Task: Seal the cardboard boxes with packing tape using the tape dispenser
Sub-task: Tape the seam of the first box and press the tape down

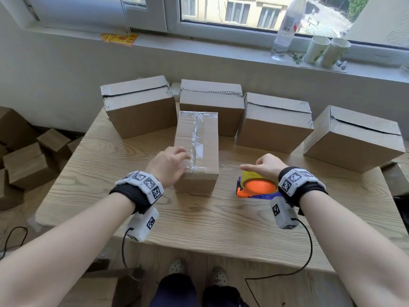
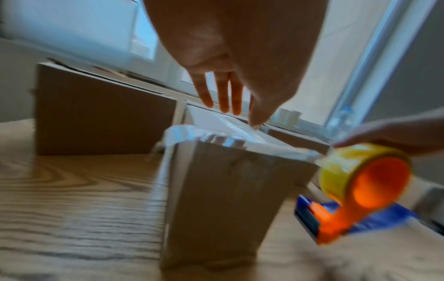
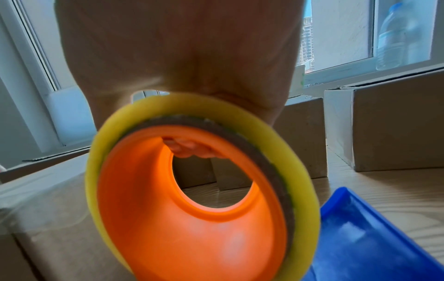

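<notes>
The taped box (image 1: 197, 149) stands at the middle of the wooden table (image 1: 155, 218), its near end toward the person, a shiny strip of clear tape (image 1: 195, 138) running along its top seam and wrinkling over the near edge. The left hand (image 1: 168, 166) reaches over that near corner, fingers (image 2: 222, 95) straight and spread, thumb tip down at the tape; it grasps nothing. Just right of the box, the right hand (image 1: 263, 166) grips the tape dispenser (image 1: 256, 188) from above, fingers curled over the yellow roll (image 3: 276, 133) and showing through the orange hub (image 3: 192, 218), index finger pointing toward the box. The dispenser's blue and orange body sits low at the table; whether it touches the surface is unclear. Behind, 4 more boxes line up in a row, the second from the left (image 1: 211, 100) directly behind the taped one. On the windowsill, a clear bottle (image 1: 286, 29) and 2 paper cups (image 1: 316, 49).
</notes>
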`<state>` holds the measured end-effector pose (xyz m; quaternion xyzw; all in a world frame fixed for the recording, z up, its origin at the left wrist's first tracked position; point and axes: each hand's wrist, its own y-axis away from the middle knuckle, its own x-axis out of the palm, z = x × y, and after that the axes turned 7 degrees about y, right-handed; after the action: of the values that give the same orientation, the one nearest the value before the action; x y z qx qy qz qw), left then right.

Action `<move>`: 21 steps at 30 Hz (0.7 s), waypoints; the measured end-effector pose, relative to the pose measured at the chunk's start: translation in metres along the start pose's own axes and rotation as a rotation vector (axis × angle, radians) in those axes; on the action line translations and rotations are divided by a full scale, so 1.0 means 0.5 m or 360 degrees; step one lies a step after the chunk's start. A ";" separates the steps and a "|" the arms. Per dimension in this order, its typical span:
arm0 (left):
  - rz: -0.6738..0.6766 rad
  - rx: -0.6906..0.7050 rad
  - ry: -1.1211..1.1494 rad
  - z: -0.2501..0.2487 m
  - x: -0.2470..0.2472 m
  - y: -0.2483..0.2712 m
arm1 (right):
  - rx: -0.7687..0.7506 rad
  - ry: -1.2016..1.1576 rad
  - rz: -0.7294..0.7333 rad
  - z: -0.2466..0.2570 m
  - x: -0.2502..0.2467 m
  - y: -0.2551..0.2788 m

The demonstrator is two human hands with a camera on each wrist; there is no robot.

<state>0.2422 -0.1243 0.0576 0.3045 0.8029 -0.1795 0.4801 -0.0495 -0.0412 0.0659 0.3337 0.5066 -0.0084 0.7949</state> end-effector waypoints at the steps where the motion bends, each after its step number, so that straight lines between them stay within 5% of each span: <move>1: -0.0002 0.0158 0.0039 -0.019 0.013 0.003 | 0.0000 -0.0043 0.0006 -0.003 -0.001 -0.001; 4: 0.0169 0.0381 0.0036 -0.067 0.060 0.008 | -0.0020 -0.0132 0.0037 -0.012 -0.002 -0.001; 8: 0.0375 0.0362 -0.0203 -0.080 0.114 0.010 | -0.0039 -0.0360 0.0101 -0.022 -0.011 -0.004; 21: 0.0366 0.0397 -0.0332 -0.062 0.142 0.013 | -0.0132 -0.0329 0.0210 -0.065 -0.035 0.007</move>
<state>0.2012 -0.0790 0.0099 0.4311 0.6801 -0.2521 0.5367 -0.0830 -0.0267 0.0735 0.3304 0.3990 0.0305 0.8548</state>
